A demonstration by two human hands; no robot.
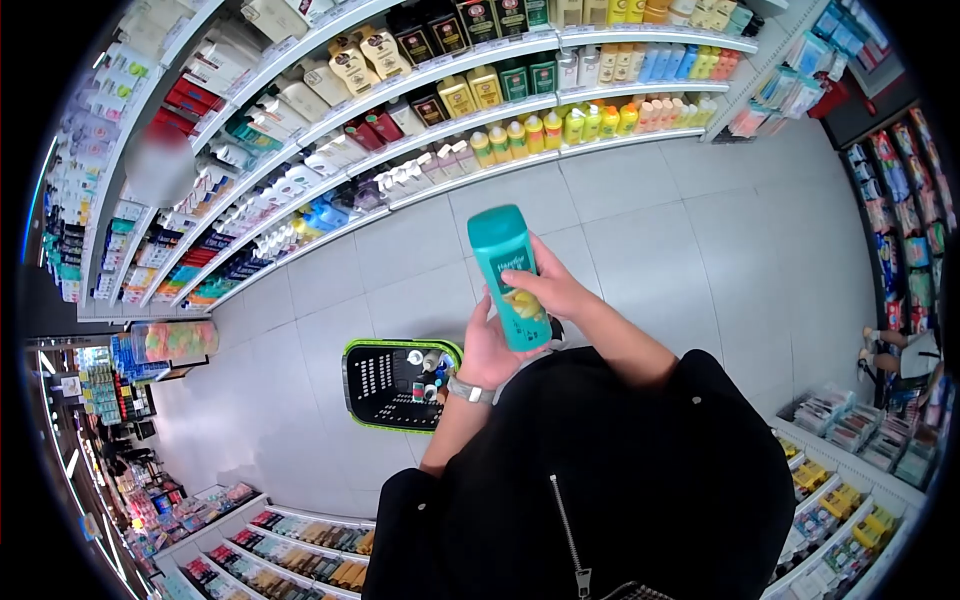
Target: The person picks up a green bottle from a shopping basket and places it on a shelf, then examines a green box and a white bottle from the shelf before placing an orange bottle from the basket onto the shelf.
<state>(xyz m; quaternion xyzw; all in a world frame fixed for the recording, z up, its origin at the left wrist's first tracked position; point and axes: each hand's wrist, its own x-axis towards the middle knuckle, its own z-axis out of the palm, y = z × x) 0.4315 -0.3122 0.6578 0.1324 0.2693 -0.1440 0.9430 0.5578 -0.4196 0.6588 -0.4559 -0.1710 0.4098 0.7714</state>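
A teal bottle [497, 262] with a teal cap and a yellow picture on its label is held up in front of my chest, cap end away from me. My left hand [484, 345], with a watch on the wrist, supports the lower left side and base of the bottle. On its right side my right hand [556, 285] grips it, the thumb lying across the label. Below and left of the hands, a black basket [375, 385] with a green rim stands on the floor, with several small bottles and containers inside.
Curved shelves [430, 150] full of bottles run across the top and left. Low display racks [290, 530] stand at the bottom left and bottom right. Hanging packets [905, 200] line the right side, where another person [905, 355] is partly visible. Grey floor tiles [650, 230] lie between.
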